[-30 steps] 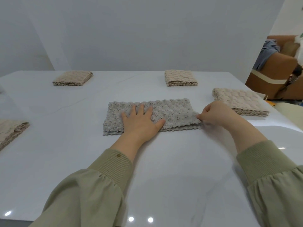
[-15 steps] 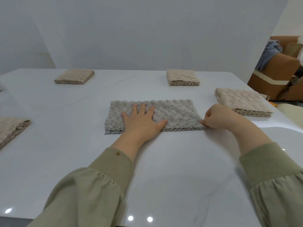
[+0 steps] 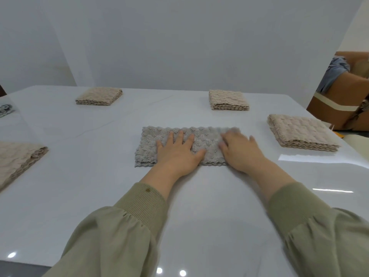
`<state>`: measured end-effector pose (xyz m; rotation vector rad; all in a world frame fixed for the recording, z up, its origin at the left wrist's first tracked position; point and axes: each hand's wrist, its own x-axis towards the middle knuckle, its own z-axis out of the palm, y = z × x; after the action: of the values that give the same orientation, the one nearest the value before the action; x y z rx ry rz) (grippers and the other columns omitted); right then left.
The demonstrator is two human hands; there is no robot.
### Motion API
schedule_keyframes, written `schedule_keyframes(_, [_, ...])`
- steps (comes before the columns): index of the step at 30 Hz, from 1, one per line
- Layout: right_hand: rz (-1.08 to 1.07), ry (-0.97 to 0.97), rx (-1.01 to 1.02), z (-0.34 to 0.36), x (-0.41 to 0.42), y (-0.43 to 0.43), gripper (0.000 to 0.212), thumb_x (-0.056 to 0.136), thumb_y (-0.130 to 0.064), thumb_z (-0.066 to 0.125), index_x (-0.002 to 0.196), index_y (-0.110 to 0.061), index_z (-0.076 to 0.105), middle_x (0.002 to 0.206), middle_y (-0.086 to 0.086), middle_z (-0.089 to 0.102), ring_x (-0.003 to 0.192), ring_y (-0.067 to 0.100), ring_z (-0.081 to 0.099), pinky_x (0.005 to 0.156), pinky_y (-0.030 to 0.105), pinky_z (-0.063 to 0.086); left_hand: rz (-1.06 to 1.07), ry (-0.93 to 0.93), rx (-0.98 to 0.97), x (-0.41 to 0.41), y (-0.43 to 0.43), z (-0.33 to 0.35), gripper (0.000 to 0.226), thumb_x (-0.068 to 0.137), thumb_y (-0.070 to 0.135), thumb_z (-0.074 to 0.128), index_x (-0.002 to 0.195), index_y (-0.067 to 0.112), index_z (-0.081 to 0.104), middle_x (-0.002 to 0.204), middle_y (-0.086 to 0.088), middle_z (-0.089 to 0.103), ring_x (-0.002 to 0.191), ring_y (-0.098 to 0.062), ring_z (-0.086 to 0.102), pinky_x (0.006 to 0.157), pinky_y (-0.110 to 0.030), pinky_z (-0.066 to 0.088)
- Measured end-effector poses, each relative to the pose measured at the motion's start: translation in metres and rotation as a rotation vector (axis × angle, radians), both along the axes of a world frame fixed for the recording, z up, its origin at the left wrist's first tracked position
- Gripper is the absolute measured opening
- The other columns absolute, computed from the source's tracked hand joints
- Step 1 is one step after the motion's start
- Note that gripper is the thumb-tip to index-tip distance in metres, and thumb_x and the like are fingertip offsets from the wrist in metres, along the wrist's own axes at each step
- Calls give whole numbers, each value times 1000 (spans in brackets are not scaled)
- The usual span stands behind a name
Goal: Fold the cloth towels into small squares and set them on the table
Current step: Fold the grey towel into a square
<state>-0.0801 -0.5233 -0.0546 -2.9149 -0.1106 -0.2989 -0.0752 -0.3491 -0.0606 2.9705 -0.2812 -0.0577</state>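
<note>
A grey textured towel (image 3: pixel 148 144), folded into a long strip, lies flat on the white table (image 3: pixel 99 186) in front of me. My left hand (image 3: pixel 177 154) presses flat on its middle with fingers spread. My right hand (image 3: pixel 239 152) lies flat on the towel's right end, fingers straight and blurred by motion, covering that end. Beige folded towels lie around: far left (image 3: pixel 99 96), far right (image 3: pixel 228 100), right (image 3: pixel 301 134), and a looser one at the left edge (image 3: pixel 18 158).
A glossy white wall stands behind the table. Brown cardboard boxes (image 3: pixel 339 100) with blue cloth on them sit beyond the table's right corner. A small metallic item (image 3: pixel 6 109) lies at the far left edge.
My right hand has let go of the towel's right edge and moved left onto the towel, now flat on top. The left hand has stayed pressed in place.
</note>
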Motion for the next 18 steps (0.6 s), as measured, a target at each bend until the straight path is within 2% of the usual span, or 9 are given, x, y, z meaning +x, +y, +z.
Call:
schedule_keyframes(1, [-30, 116, -68, -5, 4, 0, 46, 101, -32, 22, 143, -14, 30, 152, 4, 27, 141, 21, 23, 111, 55, 12, -8, 5, -20, 1, 2, 0, 59, 96, 55, 14, 150, 34, 4, 159, 3, -5, 146, -24, -8, 114, -54, -4])
schedule_keyframes(3, [-106, 157, -141, -8, 9, 0, 49, 100, -32, 18, 143, -13, 31, 154, 2, 26, 142, 20, 19, 111, 60, 6, -25, 13, -38, 1, 4, 1, 52, 100, 43, 11, 150, 32, 5, 159, 3, -4, 146, -23, -6, 115, -51, -3])
schedule_keyframes(5, [-127, 30, -137, -7, 12, 12, 45, 100, -27, 20, 138, -10, 37, 149, 6, 33, 140, 22, 24, 111, 58, 10, -38, 4, -43, 2, 5, 3, 50, 101, 38, 13, 150, 30, 9, 159, 2, 0, 146, -24, -1, 116, -49, 1])
schedule_keyframes(7, [-69, -149, 22, -1, 14, 34, 43, 99, -20, 26, 140, -9, 36, 150, 9, 33, 140, 23, 25, 113, 51, 13, -45, -45, -104, 6, 9, 4, 48, 100, 31, 22, 148, 26, 23, 157, 0, 18, 144, -25, 14, 116, -48, 15])
schedule_keyframes(9, [-4, -239, 230, 6, 16, 57, 45, 98, -14, 30, 143, -10, 34, 152, 9, 30, 141, 22, 25, 115, 44, 12, -44, -110, -259, 9, 18, 6, 41, 94, 17, 34, 132, 20, 50, 138, -5, 49, 129, -28, 41, 104, -44, 37])
schedule_keyframes(10, [26, -217, 273, 6, 18, 66, 45, 98, -14, 30, 144, -11, 34, 153, 9, 30, 141, 21, 26, 115, 42, 13, -29, -117, -355, 11, 23, 7, 38, 91, 11, 37, 122, 18, 58, 127, -5, 58, 120, -27, 50, 98, -40, 43])
schedule_keyframes(14, [127, 54, -28, -14, 28, 77, 49, 101, -33, 20, 147, -18, 26, 155, 3, 25, 143, 23, 20, 114, 48, 12, -2, -67, -623, 7, 56, 19, 36, 89, 3, 49, 119, 17, 64, 123, 2, 62, 111, -9, 55, 96, -17, 37])
schedule_keyframes(18, [126, 45, 6, -12, 27, 74, 48, 101, -33, 21, 146, -19, 29, 153, 1, 28, 142, 20, 21, 115, 46, 10, -4, -39, -659, -1, 96, 33, 17, 84, 7, 64, 90, 21, 72, 91, 9, 68, 71, 7, 58, 66, -4, 41])
